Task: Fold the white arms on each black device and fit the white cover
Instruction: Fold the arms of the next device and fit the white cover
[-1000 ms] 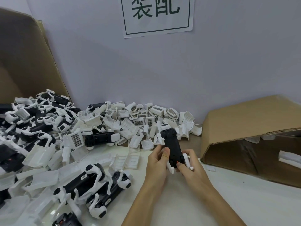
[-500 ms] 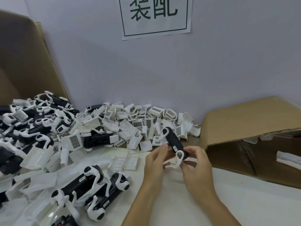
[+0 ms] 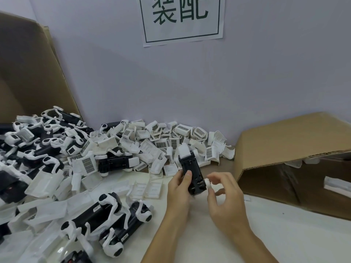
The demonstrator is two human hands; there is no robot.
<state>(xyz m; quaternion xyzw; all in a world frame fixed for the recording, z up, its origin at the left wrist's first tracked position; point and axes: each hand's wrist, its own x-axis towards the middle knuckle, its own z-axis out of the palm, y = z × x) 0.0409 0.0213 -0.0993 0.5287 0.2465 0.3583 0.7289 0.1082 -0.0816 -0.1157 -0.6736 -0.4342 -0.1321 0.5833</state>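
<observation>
My left hand [image 3: 178,188] grips a black device [image 3: 192,171] above the white table, thumb across its upper face. The device points away from me, with a white part at its far end. My right hand [image 3: 222,194] pinches a white arm end [image 3: 208,184] at the device's near right corner. A heap of loose white covers [image 3: 161,141] lies against the wall behind. Two black devices with unfolded white arms [image 3: 106,217] lie at the near left.
A big pile of black devices with white arms [image 3: 28,149] fills the left side in front of a cardboard sheet [image 3: 24,73]. An open cardboard box [image 3: 296,160] lies on its side at the right. A paper sign [image 3: 182,18] hangs on the wall.
The device has been turned in my hands so that its flat black face shows. My right hand has shifted from under it to the white arm at its right corner.
</observation>
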